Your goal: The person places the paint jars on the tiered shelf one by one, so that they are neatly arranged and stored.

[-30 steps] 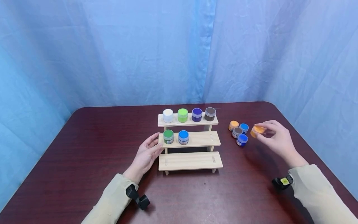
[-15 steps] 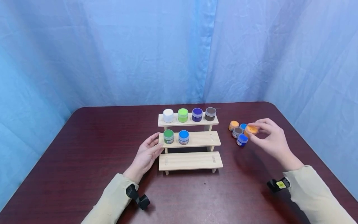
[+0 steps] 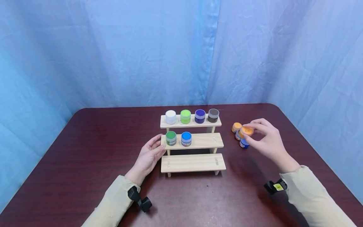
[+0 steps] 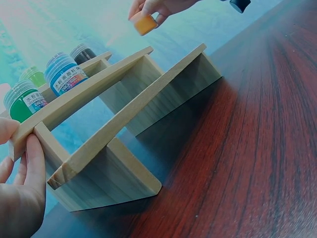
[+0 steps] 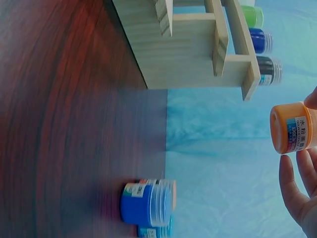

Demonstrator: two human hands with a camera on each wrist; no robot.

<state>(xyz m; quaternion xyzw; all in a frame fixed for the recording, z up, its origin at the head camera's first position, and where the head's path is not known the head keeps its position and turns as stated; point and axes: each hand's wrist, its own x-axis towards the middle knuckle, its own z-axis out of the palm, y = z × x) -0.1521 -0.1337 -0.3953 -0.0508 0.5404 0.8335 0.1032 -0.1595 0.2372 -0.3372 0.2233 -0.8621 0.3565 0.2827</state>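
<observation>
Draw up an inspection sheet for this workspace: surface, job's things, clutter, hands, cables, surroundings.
Surface: dark red table with wood grain.
Job's things: wooden rack; white jar, lime jar, purple jar and brown jar on its top tier; green jar and blue jar on its middle tier. Loose jars cluster to the right of the rack, partly hidden.
Clutter: nothing seen.
Hands: left hand grips the middle tier's left end; right hand holds an orange jar off the table.
Cables: nothing seen.
Surroundings: blue curtain behind the table and at both sides.
</observation>
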